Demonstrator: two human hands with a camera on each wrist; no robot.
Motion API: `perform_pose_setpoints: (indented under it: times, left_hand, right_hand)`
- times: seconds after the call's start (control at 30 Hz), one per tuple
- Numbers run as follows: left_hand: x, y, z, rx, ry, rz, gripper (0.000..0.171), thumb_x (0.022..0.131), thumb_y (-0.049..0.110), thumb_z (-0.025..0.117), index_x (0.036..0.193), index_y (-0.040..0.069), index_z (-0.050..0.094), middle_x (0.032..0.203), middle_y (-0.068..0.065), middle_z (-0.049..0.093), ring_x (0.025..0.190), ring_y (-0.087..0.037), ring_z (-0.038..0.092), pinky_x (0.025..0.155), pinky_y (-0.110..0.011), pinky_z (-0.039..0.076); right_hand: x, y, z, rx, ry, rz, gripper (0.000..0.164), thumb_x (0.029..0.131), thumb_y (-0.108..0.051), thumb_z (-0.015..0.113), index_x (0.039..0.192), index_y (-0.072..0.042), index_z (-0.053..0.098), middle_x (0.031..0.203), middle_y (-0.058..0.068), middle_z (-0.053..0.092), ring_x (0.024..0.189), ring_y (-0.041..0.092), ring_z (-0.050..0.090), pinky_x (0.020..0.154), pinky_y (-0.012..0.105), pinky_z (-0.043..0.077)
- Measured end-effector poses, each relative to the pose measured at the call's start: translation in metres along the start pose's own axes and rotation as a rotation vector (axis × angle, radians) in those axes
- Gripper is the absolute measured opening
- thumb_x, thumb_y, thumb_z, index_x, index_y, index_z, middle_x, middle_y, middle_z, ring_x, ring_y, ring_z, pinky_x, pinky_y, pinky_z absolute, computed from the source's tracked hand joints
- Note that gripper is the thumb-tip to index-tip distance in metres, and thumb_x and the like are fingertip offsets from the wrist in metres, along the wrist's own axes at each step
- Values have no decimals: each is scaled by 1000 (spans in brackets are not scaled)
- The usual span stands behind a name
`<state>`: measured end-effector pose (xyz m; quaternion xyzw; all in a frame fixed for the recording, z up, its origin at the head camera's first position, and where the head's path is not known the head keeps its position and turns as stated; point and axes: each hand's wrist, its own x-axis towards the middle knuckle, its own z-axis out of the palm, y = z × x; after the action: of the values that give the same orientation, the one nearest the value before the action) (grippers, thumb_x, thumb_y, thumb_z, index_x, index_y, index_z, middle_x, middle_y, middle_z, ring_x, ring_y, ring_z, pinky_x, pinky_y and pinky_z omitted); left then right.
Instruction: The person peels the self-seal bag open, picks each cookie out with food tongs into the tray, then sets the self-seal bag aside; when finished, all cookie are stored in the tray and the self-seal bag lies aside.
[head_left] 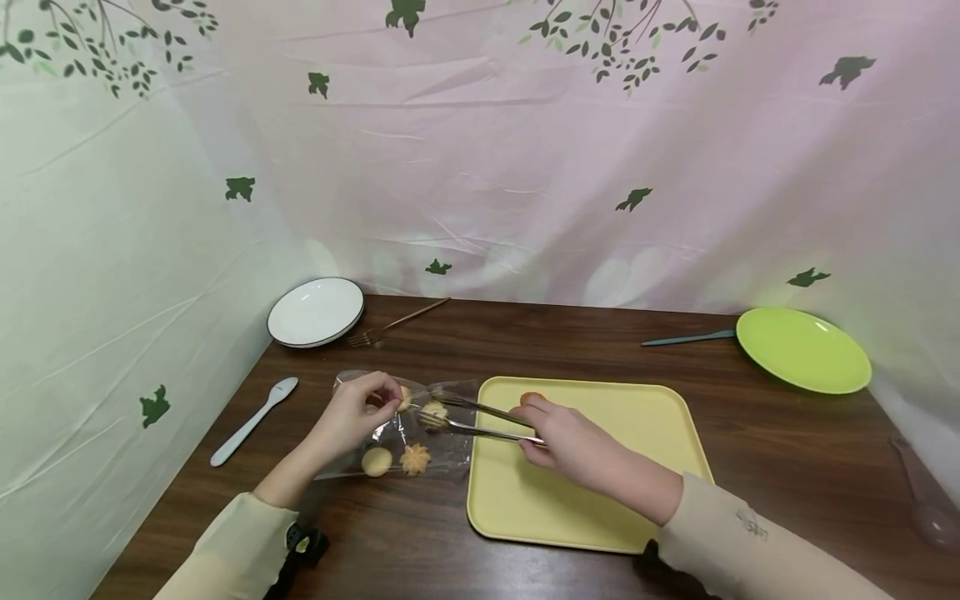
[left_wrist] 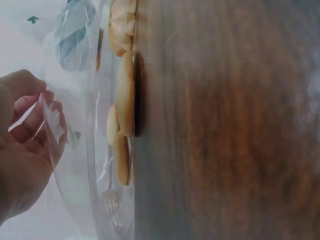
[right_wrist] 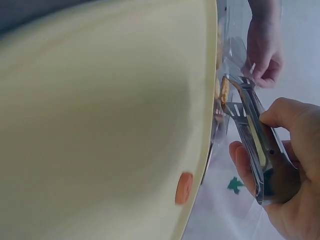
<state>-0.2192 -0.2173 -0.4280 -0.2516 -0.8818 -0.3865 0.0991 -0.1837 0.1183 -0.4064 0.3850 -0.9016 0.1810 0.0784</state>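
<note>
My left hand (head_left: 352, 417) pinches the edge of a clear plastic bag (head_left: 453, 450) lying on the table; the left wrist view shows the film (left_wrist: 70, 185) drawn up between thumb and fingers. Several cookies lie in the bag, among them a flower-shaped cookie (head_left: 415, 459) and a plain round cookie (head_left: 377, 462). My right hand (head_left: 573, 446) grips metal tongs (right_wrist: 252, 135) over the left rim of a yellow tray (head_left: 592, 521). Between the slotted tips of the tongs is a cookie (right_wrist: 225, 90). A small orange-brown piece (right_wrist: 184, 188) sits near the tray's far edge, partly behind my right hand in the head view.
At the back left are a white plate (head_left: 315, 312) and a copper-coloured fork (head_left: 401, 321). A pale blue knife (head_left: 255, 421) lies on the left. A green plate (head_left: 802, 350) and a dark teal utensil handle (head_left: 686, 337) are at the back right. A clear spoon (head_left: 930, 521) lies far right.
</note>
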Motion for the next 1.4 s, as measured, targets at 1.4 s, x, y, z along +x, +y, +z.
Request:
perform_pose_setpoints:
  times: [1.4]
  left_hand:
    - [-2, 2, 2, 36, -11, -18, 17, 84, 3, 67, 85, 19, 62, 82, 9, 62, 75, -5, 60, 68, -29, 55]
  right_hand:
    - [-150, 73, -41, -125, 255, 277, 40, 70, -3, 75, 108, -2, 64, 85, -7, 54, 63, -5, 41, 49, 15, 36]
